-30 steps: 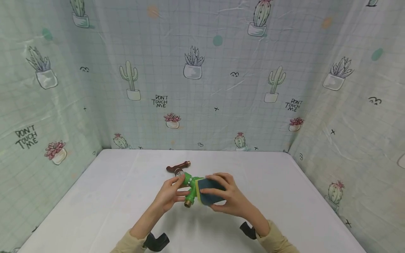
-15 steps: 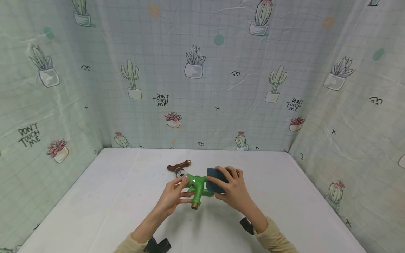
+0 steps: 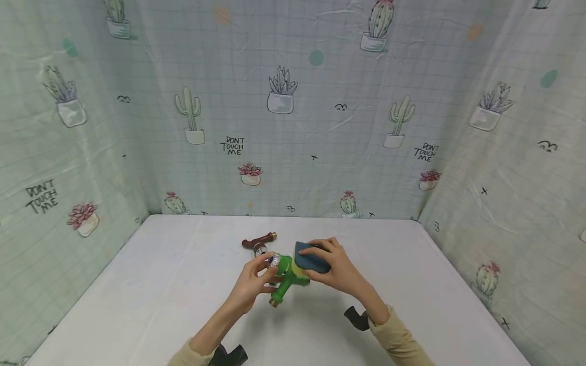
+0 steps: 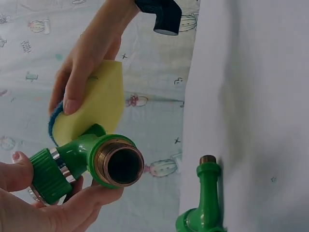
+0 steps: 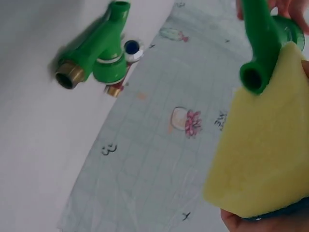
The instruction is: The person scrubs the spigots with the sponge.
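Note:
My left hand (image 3: 249,282) holds a green water tap (image 4: 79,153) by its ribbed round handle, above the table. The tap's brass threaded end faces the camera in the left wrist view. In my right hand (image 3: 336,267) is a sponge (image 5: 263,150), yellow foam on one side and a dark blue scouring layer on the other. Fingers and thumb grip the sponge from its edges. Its yellow foam lies against the tap's green body, right by the open spout in the right wrist view.
A second green tap (image 5: 94,53) rests on the white table (image 3: 192,264), below the hands. Just behind it lies a brown tap (image 3: 260,242) with brass ends. A cactus-printed cloth (image 3: 293,137) surrounds the table at the back and sides.
The left hand has turned the tap, so its chrome-rimmed handle end now faces up toward the head camera. The sponge moved off to the right, then came back left onto the tap.

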A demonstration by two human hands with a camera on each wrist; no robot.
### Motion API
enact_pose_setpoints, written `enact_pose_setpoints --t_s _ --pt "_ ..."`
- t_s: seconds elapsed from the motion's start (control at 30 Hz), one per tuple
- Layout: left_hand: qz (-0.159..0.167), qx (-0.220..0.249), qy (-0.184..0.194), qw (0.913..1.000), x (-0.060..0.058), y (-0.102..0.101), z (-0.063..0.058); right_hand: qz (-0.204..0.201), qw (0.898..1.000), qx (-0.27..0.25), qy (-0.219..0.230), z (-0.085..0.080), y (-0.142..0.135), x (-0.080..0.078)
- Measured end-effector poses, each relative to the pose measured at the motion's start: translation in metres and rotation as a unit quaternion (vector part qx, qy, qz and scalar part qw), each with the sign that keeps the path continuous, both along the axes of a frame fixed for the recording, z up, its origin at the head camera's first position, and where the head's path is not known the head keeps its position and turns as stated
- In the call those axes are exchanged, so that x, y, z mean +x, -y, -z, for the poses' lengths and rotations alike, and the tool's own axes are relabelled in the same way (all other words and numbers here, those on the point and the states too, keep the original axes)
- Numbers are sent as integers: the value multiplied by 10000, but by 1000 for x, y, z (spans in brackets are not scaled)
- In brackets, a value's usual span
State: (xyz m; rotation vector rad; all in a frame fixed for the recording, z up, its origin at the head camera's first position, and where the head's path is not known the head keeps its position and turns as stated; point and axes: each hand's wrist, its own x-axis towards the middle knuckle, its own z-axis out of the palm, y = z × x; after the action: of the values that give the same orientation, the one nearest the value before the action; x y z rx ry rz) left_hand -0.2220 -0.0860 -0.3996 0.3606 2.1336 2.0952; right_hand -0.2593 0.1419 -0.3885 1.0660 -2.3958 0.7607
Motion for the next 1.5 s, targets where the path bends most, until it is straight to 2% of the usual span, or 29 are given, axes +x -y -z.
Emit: enact_pose_setpoints --t_s 0.17,0.23,0.33,0.47,0.6,0.73,0.87,0.93,1.07,1.23,1.33,1.5 --pt "-176 285 344 9988 -2 4 4 437 9971 -107 -622 4 -10 -3" --pt "-270 466 554 9970 -4 7 5 465 9947 -138 -910 6 -11 -2" --pt "-254 748 903 9928 -6 9 5 213 9907 -40 -1341 9 -9 0" --pt "-3 870 1213 9888 -8 11 2 -287 9795 163 -1989 12 -3 1" --pt "98 928 1373 9861 -7 12 -2 -665 9683 162 -2401 16 2 4" --pt "70 863 1381 9866 -6 12 -5 -1126 9675 133 -2260 23 9 15" --pt "-62 593 1207 9909 -6 9 -6 -1553 9700 435 -1817 25 14 28" --pt "-141 455 1081 9930 -6 7 -5 -1618 9722 591 -1587 22 14 33" --pt "-283 275 826 9958 -4 3 -3 -1252 9800 888 -1264 12 12 34" --pt "-440 66 504 9977 0 0 -2 -725 9814 1131 -1371 8 15 34" --pt "-515 150 525 9972 1 0 -2 -486 9830 1019 -1449 9 15 33" --pt "-328 331 687 9966 0 5 0 -46 9850 769 -1542 8 2 19"
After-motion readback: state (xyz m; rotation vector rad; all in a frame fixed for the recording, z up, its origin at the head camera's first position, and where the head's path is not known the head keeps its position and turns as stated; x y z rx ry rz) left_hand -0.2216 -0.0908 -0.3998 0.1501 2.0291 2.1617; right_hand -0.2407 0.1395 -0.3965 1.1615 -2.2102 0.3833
